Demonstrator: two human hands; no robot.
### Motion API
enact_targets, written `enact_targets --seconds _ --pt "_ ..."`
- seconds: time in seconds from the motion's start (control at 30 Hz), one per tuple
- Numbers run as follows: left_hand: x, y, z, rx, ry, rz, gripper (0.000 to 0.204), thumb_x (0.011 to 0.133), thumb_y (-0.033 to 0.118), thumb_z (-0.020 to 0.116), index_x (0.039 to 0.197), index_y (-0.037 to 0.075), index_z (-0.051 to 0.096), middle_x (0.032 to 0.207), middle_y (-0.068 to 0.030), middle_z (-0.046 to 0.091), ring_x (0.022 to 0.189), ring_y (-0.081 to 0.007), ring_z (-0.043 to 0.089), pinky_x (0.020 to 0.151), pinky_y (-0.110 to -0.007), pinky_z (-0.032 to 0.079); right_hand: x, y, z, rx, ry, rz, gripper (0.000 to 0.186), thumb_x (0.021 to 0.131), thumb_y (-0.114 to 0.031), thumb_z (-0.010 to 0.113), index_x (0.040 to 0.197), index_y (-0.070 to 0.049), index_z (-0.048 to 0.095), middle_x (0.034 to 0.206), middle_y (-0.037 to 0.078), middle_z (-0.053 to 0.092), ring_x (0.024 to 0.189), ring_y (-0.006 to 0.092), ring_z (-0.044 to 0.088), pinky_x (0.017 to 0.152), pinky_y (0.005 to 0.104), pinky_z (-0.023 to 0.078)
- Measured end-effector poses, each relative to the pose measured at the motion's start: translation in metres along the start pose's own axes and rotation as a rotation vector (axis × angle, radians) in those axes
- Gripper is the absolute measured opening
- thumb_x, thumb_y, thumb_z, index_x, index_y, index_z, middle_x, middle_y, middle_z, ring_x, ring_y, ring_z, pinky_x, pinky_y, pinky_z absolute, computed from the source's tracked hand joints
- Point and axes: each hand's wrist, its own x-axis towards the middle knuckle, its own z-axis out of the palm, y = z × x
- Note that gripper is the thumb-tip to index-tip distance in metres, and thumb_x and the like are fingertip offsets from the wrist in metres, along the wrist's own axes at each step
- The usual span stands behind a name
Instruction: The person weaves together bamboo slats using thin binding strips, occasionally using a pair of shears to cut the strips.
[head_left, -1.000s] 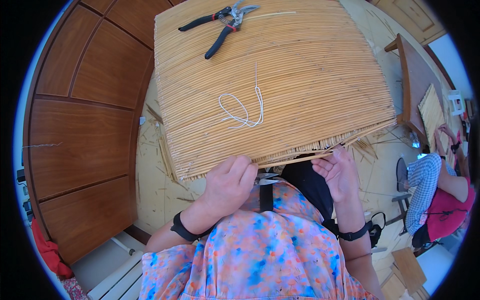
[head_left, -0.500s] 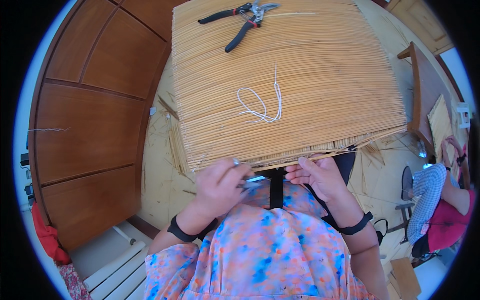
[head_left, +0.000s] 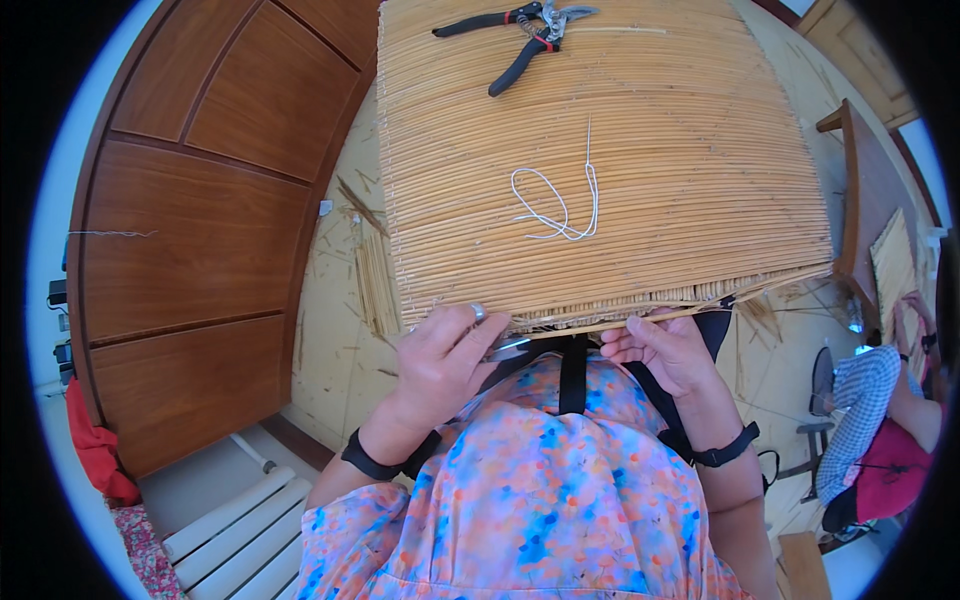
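A panel of closely laid golden reeds (head_left: 600,215) spreads before me, its near edge close to my body. At the left part of that edge is my left hand (head_left: 445,352), a ring on one finger. It is closed on a small metal-bladed tool (head_left: 508,349), whose handle is hidden in the palm. My right hand (head_left: 668,352) pinches a thin reed strip (head_left: 600,327) between thumb and fingers, along the near edge. On the panel lie white thread (head_left: 566,228) in a loop, a needle (head_left: 589,140) and pruning shears (head_left: 528,45) with black handles.
Reed scraps (head_left: 375,285) litter the floor left of the panel. A wooden cabinet (head_left: 200,240) stands at left, a white slatted rack (head_left: 240,530) below it. On the right are a wooden bench (head_left: 865,190) and another person (head_left: 885,430) seated with a reed piece (head_left: 893,265).
My left hand has closed in on the near edge, bringing the blade up beside the reed strip. The right hand keeps its pinch. The whole view has shifted slightly.
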Motion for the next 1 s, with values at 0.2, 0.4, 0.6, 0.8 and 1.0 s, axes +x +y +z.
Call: enact_targets --seconds 0.2,0.4,0.6,0.8,1.0 --pt "0.009 0.008 0.018 0.162 -0.070 0.186 0.044 0.065 0.013 0.073 0.108 0.007 0.069 0.092 -0.0062 0.059 0.074 -0.0216 0.059 0.059 -0.032 0.050 0.002 0.002 -0.008 -0.081 -0.035 -0.031 0.021 0.095 -0.012 0.063 0.109 0.004 0.065 0.098 0.016 0.071 0.084 0.0223 0.072 0.072 0.0310 0.060" --pt "0.007 0.011 0.027 0.222 -0.040 0.187 0.034 0.070 0.009 0.068 0.104 0.005 0.069 0.093 -0.0081 0.058 0.076 -0.0234 0.060 0.061 -0.034 0.050 0.001 -0.004 0.001 -0.124 0.037 0.021 0.024 0.095 -0.009 0.061 0.115 0.003 0.061 0.097 0.015 0.071 0.084 0.0221 0.072 0.069 0.0303 0.061" --pt "0.012 0.013 0.028 0.143 -0.056 0.064 0.023 0.070 0.002 0.067 0.093 0.005 0.066 0.093 -0.0123 0.058 0.080 -0.0307 0.060 0.063 -0.039 0.050 -0.024 -0.017 -0.014 -0.238 0.106 0.062 0.023 0.092 -0.015 0.068 0.105 0.003 0.065 0.095 0.014 0.071 0.077 0.0194 0.071 0.064 0.0270 0.059" --pt "0.013 0.015 0.026 0.109 -0.091 0.035 0.030 0.063 -0.007 0.065 0.091 0.003 0.059 0.091 -0.0148 0.053 0.081 -0.0346 0.057 0.065 -0.042 0.047 -0.070 -0.056 -0.061 -0.187 0.486 -0.097 0.031 0.094 -0.025 0.063 0.102 0.005 0.065 0.090 0.016 0.070 0.072 0.0198 0.069 0.063 0.0279 0.057" --pt "0.022 0.018 0.025 0.104 -0.121 0.060 0.029 0.062 -0.007 0.063 0.088 0.003 0.058 0.089 -0.0146 0.051 0.079 -0.0349 0.055 0.063 -0.043 0.045 -0.054 -0.083 -0.082 -0.092 0.823 -0.305 0.049 0.090 -0.043 0.067 0.100 0.004 0.063 0.084 0.014 0.067 0.068 0.0222 0.068 0.058 0.0289 0.054"
